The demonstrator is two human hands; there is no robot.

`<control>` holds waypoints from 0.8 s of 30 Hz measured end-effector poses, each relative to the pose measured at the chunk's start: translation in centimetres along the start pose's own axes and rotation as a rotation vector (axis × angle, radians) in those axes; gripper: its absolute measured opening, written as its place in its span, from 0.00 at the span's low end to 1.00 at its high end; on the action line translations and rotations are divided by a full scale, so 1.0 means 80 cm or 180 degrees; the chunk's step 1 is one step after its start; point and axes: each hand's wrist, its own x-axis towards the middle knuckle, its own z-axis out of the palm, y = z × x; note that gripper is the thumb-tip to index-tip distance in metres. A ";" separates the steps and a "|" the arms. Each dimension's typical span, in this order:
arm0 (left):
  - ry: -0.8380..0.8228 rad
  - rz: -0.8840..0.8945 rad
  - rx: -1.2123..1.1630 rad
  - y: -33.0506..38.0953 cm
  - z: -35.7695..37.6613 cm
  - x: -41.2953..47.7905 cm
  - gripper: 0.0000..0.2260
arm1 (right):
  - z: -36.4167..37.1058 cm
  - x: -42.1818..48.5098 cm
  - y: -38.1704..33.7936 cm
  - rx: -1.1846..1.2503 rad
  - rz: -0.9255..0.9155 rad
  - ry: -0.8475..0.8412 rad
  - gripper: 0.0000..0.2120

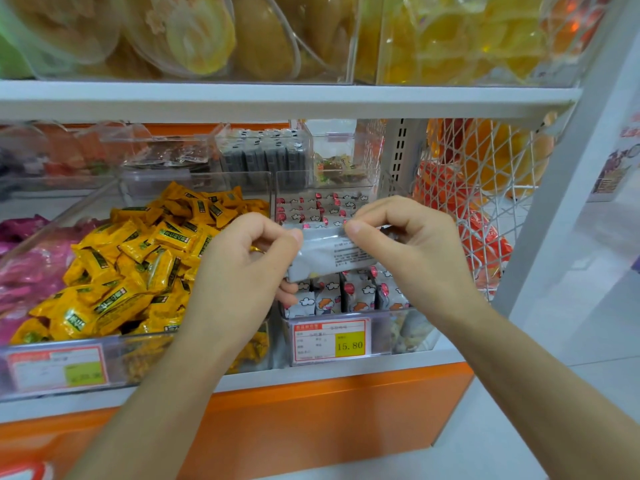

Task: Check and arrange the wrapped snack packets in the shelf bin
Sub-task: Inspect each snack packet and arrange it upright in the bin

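A white wrapped snack packet with small printed text facing me is held above the clear shelf bin. My left hand pinches its left end and my right hand pinches its right end, thumbs on top. Inside the bin stand several white packets printed with clouds and red balloons, in upright rows; more of them fill the back of the bin. A price tag reading 15.80 is on the bin's front.
A bin of yellow wrapped snacks sits to the left, with pink packets further left. A white wire basket of orange packs stands on the right. A shelf board runs overhead, with clear bins behind.
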 end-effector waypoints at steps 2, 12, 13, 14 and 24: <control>0.0057 -0.0067 -0.0065 -0.002 0.000 0.001 0.09 | -0.003 0.002 -0.001 0.0101 0.0029 -0.0167 0.04; 0.0038 0.0044 0.0164 -0.009 0.010 0.004 0.12 | -0.017 0.011 0.008 0.0484 0.0267 0.0028 0.09; -0.0009 0.0318 0.0793 -0.011 0.012 0.002 0.14 | -0.019 0.013 0.012 0.0528 0.0388 0.0150 0.07; -0.0049 0.0617 0.1440 -0.013 0.014 0.000 0.16 | -0.020 0.014 0.016 0.0591 0.0498 0.0242 0.05; -0.0851 0.0934 0.2652 -0.037 0.027 -0.008 0.10 | -0.026 0.023 0.035 0.0463 0.0753 0.0416 0.06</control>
